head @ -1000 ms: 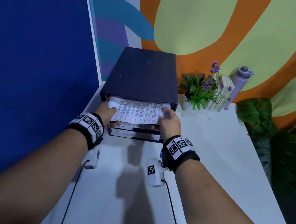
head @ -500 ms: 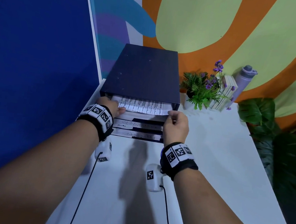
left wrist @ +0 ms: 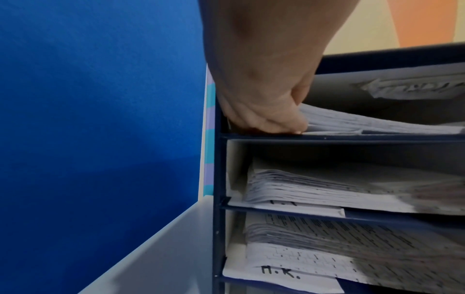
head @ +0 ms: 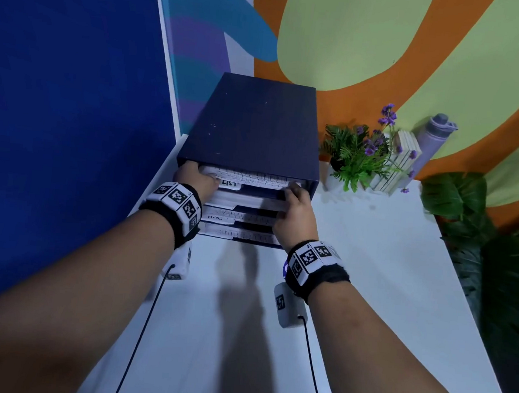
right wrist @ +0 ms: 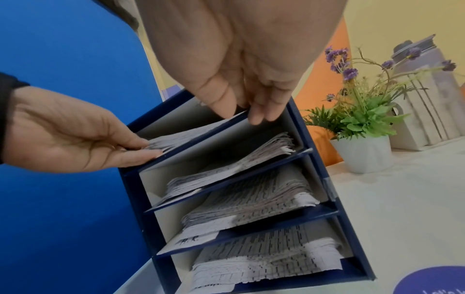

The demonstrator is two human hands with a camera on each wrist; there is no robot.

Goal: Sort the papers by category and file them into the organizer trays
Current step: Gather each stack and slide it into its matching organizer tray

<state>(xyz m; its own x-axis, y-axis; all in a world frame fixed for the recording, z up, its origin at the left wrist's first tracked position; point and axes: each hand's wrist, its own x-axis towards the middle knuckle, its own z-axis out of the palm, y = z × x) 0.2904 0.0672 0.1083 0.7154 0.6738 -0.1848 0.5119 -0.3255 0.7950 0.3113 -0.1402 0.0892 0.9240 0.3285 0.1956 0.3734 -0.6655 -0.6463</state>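
Note:
A dark blue organizer (head: 252, 122) with several stacked trays stands at the back left of the white table (head: 373, 254). A printed sheaf of papers (head: 253, 178) lies almost fully inside its top tray, above a tab marked "LIST" (head: 229, 184). My left hand (head: 195, 176) pinches the sheaf's left corner (right wrist: 161, 144) between thumb and forefinger at the tray's lip (left wrist: 352, 139). My right hand (head: 296, 200) has straight fingers (right wrist: 259, 117) touching the right end of the same tray. The lower trays hold paper stacks (right wrist: 241, 201).
A blue wall panel (head: 69, 114) runs close along the organizer's left side. Right of it stand a small potted plant (head: 357, 155), a white slatted block (head: 398, 159) and a purple bottle (head: 431, 140). Large dark leaves (head: 486, 234) overhang the table's right edge.
Both hands have moved forward and pushed the sheaf from half out to nearly all the way into the top tray. The "LIST" tab now shows below it.

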